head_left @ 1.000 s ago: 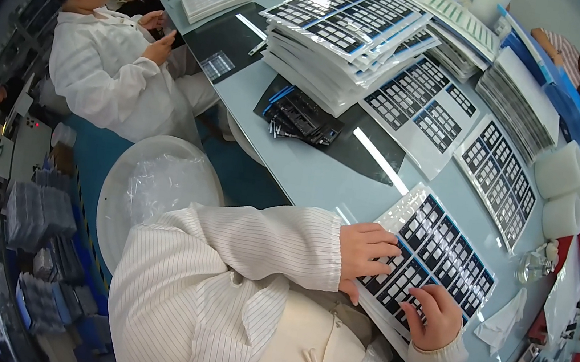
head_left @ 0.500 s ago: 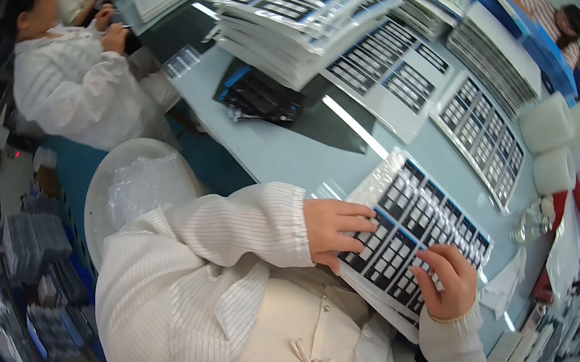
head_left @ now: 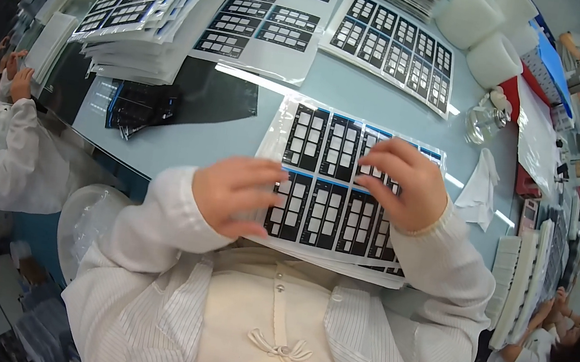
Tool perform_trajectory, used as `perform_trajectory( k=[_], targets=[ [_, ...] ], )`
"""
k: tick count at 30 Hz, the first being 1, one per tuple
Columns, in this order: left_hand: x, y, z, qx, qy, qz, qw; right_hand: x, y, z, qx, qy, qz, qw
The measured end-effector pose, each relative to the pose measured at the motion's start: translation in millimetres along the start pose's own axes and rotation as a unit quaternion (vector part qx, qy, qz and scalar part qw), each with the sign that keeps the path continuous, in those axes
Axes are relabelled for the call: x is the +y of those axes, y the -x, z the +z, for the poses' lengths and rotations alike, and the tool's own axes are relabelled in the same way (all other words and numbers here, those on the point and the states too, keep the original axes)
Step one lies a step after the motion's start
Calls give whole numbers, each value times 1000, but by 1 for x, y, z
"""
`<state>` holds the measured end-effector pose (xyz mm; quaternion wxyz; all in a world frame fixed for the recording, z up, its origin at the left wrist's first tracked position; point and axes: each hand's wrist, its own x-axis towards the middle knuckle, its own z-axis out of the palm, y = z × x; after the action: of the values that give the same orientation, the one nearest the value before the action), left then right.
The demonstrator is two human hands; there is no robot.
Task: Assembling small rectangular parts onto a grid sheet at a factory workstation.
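A printed sheet (head_left: 327,211) of black panels with white rectangles and blue strips lies in front of me, on top of other sheets whose edges show below it. Over its left edge, my left hand (head_left: 241,193) hovers with spread, slightly blurred fingers and nothing visible in them. My right hand (head_left: 406,185) is above the sheet's right half, fingers curved. A gap shows between its thumb and index finger, and I see nothing held there. Whether the fingertips touch the sheet I cannot tell.
A tall stack of similar sheets (head_left: 143,44) stands at the far left, beside black strips (head_left: 140,106) on dark film. More printed sheets (head_left: 392,48) lie at the back. White rolls (head_left: 495,60), a glass bottle (head_left: 484,124) and a white cloth (head_left: 478,191) are on the right.
The view has turned toward the right, so the table looks straighter. My left hand has lifted off the sheet's left edge. The right hand now hovers over the sheet's farther row, fingers a little wider apart.
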<state>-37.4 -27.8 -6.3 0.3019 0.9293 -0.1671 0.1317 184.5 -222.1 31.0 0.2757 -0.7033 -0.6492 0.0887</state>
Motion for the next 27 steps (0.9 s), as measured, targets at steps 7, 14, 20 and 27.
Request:
perform_trajectory(
  k=[7, 14, 20, 27],
  targets=[
    [-58, -54, -6, 130, -96, -173, 972, 28, -64, 40, 37, -90, -67, 993],
    [-64, -60, 0, 94, -106, -208, 968, 32, -78, 73, 80, -92, -27, 992],
    [-62, -62, 3, 87, -100, -239, 962, 37, -82, 79, 88, -102, 0, 991],
    [-64, -67, -1, 84, -82, -262, 958, 38, -88, 77, 79, -165, 42, 982]
  ],
)
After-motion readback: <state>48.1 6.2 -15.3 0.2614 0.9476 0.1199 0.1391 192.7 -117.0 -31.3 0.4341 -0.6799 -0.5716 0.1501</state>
